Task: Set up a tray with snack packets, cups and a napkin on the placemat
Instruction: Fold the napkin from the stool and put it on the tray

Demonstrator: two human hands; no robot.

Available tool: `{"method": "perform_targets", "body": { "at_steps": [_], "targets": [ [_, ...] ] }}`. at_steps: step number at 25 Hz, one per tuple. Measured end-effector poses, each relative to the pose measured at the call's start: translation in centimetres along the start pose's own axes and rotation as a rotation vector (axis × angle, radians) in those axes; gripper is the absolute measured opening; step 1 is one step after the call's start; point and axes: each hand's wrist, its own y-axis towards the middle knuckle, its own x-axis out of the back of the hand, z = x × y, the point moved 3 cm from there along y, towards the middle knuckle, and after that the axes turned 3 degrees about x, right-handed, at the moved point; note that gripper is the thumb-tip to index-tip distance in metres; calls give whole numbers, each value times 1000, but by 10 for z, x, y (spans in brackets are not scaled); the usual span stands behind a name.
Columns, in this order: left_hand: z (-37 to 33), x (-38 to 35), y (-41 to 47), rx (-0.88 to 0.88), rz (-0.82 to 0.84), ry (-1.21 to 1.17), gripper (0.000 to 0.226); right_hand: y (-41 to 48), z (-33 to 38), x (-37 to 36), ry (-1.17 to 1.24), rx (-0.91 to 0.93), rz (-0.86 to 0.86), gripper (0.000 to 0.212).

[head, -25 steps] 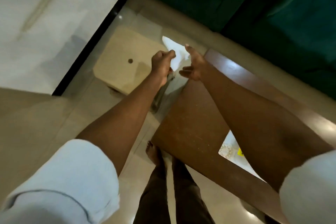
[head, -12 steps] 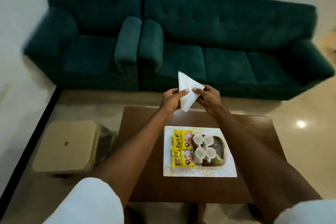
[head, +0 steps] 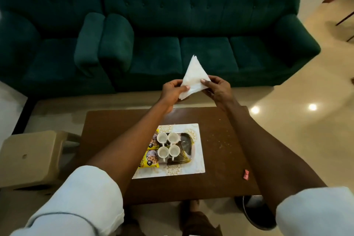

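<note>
Head view: both hands, left (head: 173, 90) and right (head: 217, 87), pinch the napkin (head: 194, 74) into a triangle above the table (head: 220, 140), likely shaping it for the tray (head: 188, 138).

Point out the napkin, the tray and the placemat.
napkin (head: 194, 74): head view, middle of the folded white triangle.
tray (head: 186, 142): head view, bare dark right part.
placemat (head: 199, 163): head view, bare right border.

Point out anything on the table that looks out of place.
A small pink wrapper lies alone near the table's right edge, and pale crumbs speckle the wood right of the placemat. Neither belongs to the setup.
</note>
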Motion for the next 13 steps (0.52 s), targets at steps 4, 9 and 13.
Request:
{"method": "perform_targets", "body": {
  "at_steps": [4,9,13],
  "targets": [
    [15,-34,10,35,-65,-7,41,13,-8,30,-8,-94,4,23],
    [98,-33,4,228,-149,26,43,13,-85,50,-101,-161,-177,37],
    [197,-18,-7,418,-214,-74,40,9,-176,71,-215,-263,-218,32]
  ]
}}
